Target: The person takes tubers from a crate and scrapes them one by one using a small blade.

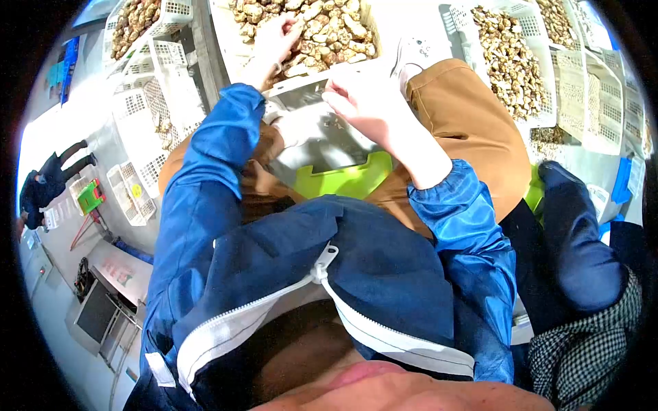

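Observation:
My left hand (277,41) reaches into a white crate (375,20) of pale brown, knobbly root-like pieces (329,34). Its fingers are bent together at the pieces, and whatever they pinch is too small to make out. Just below the crate's front edge, my right hand (353,106) hangs over the gap between my knees. Its thumb and fingers come close together, and glare hides whether anything is between them. Under it lie the wet-looking grey floor and a bright green seat edge (346,178).
More crates of pieces stand at the right (510,61) and upper left (133,27). Empty-looking white baskets (130,192) are on the left. A co-worker's dark-clothed leg (582,240) is close on my right. Another person (44,181) is far left, near a green box (89,197).

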`<state>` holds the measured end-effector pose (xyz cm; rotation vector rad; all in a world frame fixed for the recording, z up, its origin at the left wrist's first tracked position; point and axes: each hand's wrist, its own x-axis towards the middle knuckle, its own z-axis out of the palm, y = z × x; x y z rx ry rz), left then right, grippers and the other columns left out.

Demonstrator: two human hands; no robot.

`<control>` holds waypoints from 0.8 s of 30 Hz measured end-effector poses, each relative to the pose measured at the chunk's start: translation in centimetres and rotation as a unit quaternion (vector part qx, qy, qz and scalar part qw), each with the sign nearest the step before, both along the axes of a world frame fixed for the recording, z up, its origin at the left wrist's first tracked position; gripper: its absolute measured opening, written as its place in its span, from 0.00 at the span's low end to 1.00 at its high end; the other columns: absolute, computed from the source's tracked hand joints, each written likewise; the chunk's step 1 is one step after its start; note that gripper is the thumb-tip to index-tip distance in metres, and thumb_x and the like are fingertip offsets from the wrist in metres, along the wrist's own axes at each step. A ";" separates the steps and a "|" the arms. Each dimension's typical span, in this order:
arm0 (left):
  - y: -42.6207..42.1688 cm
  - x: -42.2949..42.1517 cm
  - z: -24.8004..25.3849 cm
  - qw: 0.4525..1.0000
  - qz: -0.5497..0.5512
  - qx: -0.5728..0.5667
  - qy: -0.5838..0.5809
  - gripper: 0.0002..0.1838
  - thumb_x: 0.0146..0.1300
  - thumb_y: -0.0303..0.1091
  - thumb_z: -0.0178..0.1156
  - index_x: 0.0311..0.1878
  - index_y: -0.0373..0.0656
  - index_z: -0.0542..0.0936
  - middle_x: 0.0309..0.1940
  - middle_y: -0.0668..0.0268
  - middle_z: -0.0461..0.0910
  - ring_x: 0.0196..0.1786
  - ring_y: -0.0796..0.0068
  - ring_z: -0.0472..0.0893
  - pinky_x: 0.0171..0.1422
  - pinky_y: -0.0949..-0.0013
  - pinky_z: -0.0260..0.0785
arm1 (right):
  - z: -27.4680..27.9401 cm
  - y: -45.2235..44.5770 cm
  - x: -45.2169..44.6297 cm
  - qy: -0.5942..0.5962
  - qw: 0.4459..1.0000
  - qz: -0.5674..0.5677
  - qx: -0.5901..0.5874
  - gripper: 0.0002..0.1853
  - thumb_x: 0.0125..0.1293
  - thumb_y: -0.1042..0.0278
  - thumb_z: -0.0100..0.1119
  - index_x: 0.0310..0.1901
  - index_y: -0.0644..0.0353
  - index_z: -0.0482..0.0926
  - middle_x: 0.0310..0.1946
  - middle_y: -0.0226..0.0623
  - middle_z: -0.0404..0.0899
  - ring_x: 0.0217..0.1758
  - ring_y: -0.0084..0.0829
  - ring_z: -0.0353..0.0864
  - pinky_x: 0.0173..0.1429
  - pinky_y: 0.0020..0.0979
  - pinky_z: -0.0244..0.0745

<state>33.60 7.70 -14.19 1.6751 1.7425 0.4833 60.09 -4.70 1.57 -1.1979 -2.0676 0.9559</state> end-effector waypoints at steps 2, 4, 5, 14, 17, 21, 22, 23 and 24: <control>-1.3 0.7 4.3 0.986 -0.007 -0.023 -0.162 0.18 0.69 0.36 0.62 0.57 0.38 0.77 0.45 0.64 0.82 0.45 0.71 0.84 0.47 0.70 0.80 | 0.1 1.0 0.7 -0.017 1.000 -0.005 -0.006 0.13 0.68 0.58 0.57 0.36 0.60 0.80 0.27 0.42 0.81 0.29 0.38 0.82 0.35 0.36 0.75; -4.6 2.3 9.7 0.876 0.101 -0.174 -0.438 0.18 0.70 0.33 0.60 0.59 0.37 0.76 0.49 0.62 0.80 0.46 0.71 0.83 0.50 0.69 0.80 | 2.1 1.4 1.3 0.055 0.993 -0.028 -0.105 0.14 0.66 0.57 0.62 0.39 0.61 0.82 0.26 0.36 0.81 0.28 0.25 0.79 0.35 0.29 0.74; -5.9 2.6 11.7 0.843 0.067 -0.198 -0.495 0.17 0.71 0.34 0.59 0.59 0.37 0.75 0.45 0.63 0.81 0.42 0.71 0.84 0.48 0.68 0.82 | 1.8 1.3 1.1 0.089 0.988 -0.043 -0.117 0.13 0.65 0.57 0.63 0.39 0.59 0.82 0.27 0.36 0.82 0.31 0.30 0.81 0.38 0.31 0.76; -14.9 4.7 21.7 0.823 0.091 -0.191 -0.527 0.16 0.72 0.33 0.56 0.59 0.37 0.78 0.34 0.71 0.78 0.33 0.85 0.76 0.35 0.81 0.68 | 3.3 0.8 -0.9 0.211 0.976 0.041 0.030 0.07 0.62 0.66 0.67 0.37 0.60 0.84 0.46 0.35 0.82 0.45 0.28 0.82 0.50 0.29 0.78; -15.6 5.2 23.2 0.869 0.096 -0.163 -0.458 0.17 0.73 0.35 0.56 0.61 0.38 0.78 0.28 0.76 0.75 0.30 0.88 0.71 0.32 0.82 0.62 | 4.1 0.6 -1.2 0.206 0.976 0.061 -0.040 0.06 0.64 0.70 0.66 0.39 0.62 0.82 0.48 0.34 0.82 0.47 0.22 0.80 0.54 0.26 0.76; -15.6 5.5 23.3 0.881 0.101 -0.153 -0.437 0.18 0.73 0.37 0.57 0.60 0.38 0.79 0.26 0.77 0.72 0.29 0.89 0.67 0.32 0.82 0.58 | 4.9 0.8 -0.9 0.259 0.937 0.021 -0.232 0.06 0.65 0.70 0.66 0.38 0.63 0.82 0.45 0.31 0.82 0.44 0.17 0.79 0.50 0.22 0.75; -15.5 5.8 23.6 0.886 0.099 -0.146 -0.428 0.18 0.73 0.37 0.57 0.60 0.38 0.79 0.26 0.77 0.72 0.30 0.89 0.67 0.33 0.82 0.58 | 4.9 1.0 -0.8 0.260 0.932 0.013 -0.250 0.06 0.65 0.70 0.66 0.38 0.63 0.82 0.45 0.30 0.82 0.43 0.16 0.78 0.49 0.21 0.75; -15.3 6.2 23.7 0.892 0.097 -0.138 -0.419 0.18 0.73 0.37 0.58 0.59 0.37 0.79 0.27 0.76 0.72 0.30 0.88 0.67 0.34 0.82 0.59 | 4.4 1.0 -0.9 0.304 0.935 0.044 -0.179 0.06 0.66 0.69 0.66 0.40 0.62 0.83 0.41 0.28 0.82 0.41 0.15 0.78 0.48 0.20 0.74; -15.2 6.5 23.6 0.897 0.095 -0.131 -0.410 0.18 0.72 0.37 0.58 0.59 0.37 0.79 0.27 0.76 0.72 0.31 0.88 0.67 0.34 0.82 0.59 | 4.3 1.1 -0.8 0.287 0.945 0.043 -0.151 0.07 0.65 0.68 0.66 0.39 0.62 0.83 0.39 0.30 0.82 0.41 0.17 0.79 0.47 0.22 0.75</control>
